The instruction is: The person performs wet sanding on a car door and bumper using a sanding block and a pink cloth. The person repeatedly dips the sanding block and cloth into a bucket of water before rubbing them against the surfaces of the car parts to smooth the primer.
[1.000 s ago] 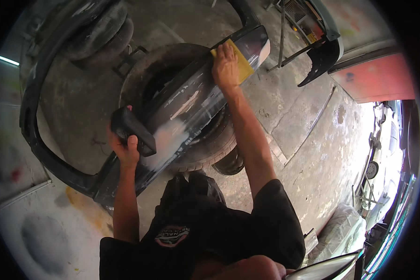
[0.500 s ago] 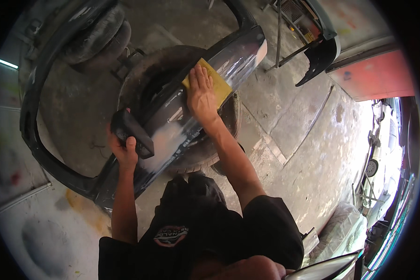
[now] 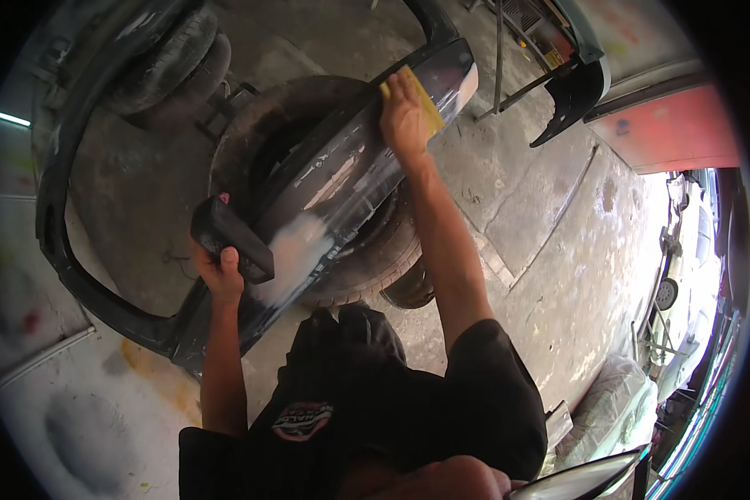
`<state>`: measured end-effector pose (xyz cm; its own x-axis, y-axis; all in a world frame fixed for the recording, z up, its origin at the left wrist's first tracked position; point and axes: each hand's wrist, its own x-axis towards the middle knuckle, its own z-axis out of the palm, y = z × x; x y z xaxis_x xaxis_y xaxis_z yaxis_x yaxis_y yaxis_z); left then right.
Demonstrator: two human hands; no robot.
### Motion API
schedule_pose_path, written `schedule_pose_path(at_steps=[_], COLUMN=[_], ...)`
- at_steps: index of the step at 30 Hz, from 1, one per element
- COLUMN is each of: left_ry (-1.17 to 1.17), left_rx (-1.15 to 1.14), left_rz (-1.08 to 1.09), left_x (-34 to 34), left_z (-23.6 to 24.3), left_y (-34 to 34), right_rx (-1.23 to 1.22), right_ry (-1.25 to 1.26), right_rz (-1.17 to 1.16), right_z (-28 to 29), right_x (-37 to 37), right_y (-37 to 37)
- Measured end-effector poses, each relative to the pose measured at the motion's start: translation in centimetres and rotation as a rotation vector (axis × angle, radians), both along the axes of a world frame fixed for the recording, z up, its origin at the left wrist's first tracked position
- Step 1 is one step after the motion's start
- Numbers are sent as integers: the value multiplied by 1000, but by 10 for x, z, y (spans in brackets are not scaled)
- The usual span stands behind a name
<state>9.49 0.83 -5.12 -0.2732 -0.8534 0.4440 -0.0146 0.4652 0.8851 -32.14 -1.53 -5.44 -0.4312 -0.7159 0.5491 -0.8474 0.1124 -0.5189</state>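
Note:
A dark car body panel (image 3: 350, 179), with pale filler-like patches (image 3: 296, 250) and scuffed streaks, lies diagonally across a tyre (image 3: 225, 158). My right hand (image 3: 406, 125) presses a yellow sheet (image 3: 429, 102), which looks like sandpaper, against the panel toward its upper right end. The fingers lie over the sheet, and part of it is hidden beneath them. My left hand (image 3: 217, 271) grips a black, rounded block-like piece (image 3: 232, 237) beside the panel's lower left part. The thumb lies along its near side; most fingers are hidden behind it.
A curved dark frame (image 3: 52, 208) joined to the panel arcs around the left. More tyres (image 3: 162, 67) are at the upper left. A metal stand (image 3: 497, 58) with a dark part (image 3: 571, 100) is at the upper right, and a plastic-wrapped bundle (image 3: 604, 408) at the lower right.
My right hand has moved up and to the right along the panel, carrying the yellow sheet with it. My left hand stays nearly in place with the black block.

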Motion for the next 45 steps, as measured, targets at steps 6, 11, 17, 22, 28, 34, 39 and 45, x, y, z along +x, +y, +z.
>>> schedule_pose_path(at_steps=[6,11,17,22,28,34,39,45], left_ry=[-117,-50,-90,-64,-107,-40,-70,-53], left_rx=[-36,-4,24,120,0,39,30,45], left_rz=[40,12,48,86,17,41,36,-1], left_x=[4,-2,-2,7,-4,-14,-9,-6], left_z=[18,12,16,7,21,31,28,32], left_y=[-1,0,2,4,-1,2,2,2], right_rx=[48,-111,-54,9,10,-17,28,142], right_ry=[119,89,29,-65,-26,-4,-93,-11], right_rz=[43,-2,-130,-131,-119,-70,-11,277], right_z=[-7,-5,-28,-18,-11,-4,2,9], right_x=[99,-23,-25,36,54,82,112,134], right_y=[27,-11,1,22,32,44,57,76])
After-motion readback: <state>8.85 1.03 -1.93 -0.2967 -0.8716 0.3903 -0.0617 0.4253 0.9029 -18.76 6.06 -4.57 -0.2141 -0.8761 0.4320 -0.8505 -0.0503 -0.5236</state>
